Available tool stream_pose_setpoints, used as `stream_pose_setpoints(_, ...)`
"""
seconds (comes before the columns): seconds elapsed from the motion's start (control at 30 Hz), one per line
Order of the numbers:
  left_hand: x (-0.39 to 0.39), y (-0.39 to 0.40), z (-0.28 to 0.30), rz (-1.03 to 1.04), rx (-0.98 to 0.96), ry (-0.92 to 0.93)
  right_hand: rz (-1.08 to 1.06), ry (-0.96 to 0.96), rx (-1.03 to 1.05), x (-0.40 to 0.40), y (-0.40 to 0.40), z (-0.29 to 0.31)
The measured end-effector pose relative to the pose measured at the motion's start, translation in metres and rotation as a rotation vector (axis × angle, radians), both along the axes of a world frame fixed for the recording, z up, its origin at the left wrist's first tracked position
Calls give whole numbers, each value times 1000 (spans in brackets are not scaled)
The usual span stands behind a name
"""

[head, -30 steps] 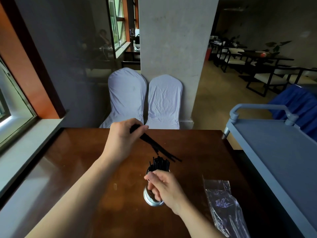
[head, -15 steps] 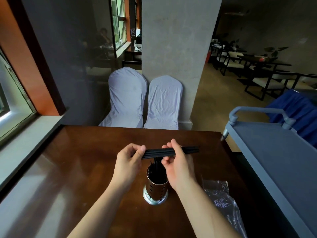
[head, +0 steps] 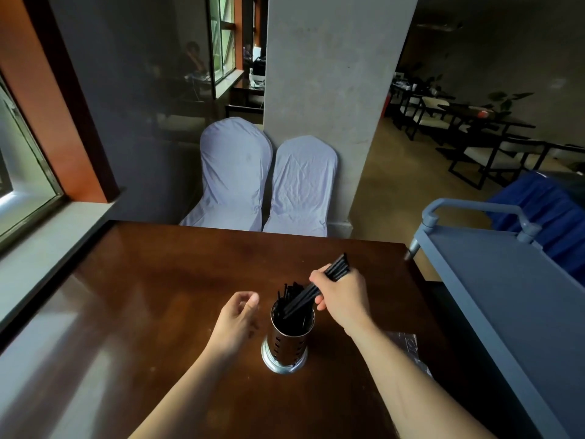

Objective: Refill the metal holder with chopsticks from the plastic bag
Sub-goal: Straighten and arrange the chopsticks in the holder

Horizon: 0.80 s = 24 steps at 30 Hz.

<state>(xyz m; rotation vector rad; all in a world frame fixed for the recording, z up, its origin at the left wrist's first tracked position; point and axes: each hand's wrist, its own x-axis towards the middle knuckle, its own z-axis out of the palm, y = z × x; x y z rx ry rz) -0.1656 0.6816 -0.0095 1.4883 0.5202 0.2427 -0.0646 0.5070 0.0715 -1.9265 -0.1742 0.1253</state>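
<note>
R hand (head: 343, 294) grips a bundle of chopsticks (head: 316, 288), low tips angled into the holder (head: 286, 339).
Holder stands upright mid-counter (head: 152, 280), already packed w/ black sticks; L hand (head: 235, 321) just left of it, fingers loosely curled, holding nothing, not touching the holder. Bag (head: 410, 346) lies flat on the counter, near right, mostly hidden behind the R forearm. Grey cart (head: 493, 280) w/ a handle sits close along the counter's right edge. Two covered chairs (head: 269, 182) at the far edge, against a pillar (head: 326, 90). Window sill (head: 47, 236) runs along the left.
</note>
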Motion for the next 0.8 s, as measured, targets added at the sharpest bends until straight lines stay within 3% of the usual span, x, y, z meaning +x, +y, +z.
stream_pose_setpoints(0.2,-10,12,-10,71,48,54,139,-24,-354,5,7,-44)
stream_pose_setpoints(0.37,-8,19,-8,70,92,55,248,20,-504,2,16,-70)
stream_pose_setpoints(0.8,54,11,2,-159,609,176,397,18,-645,6,25,-92)
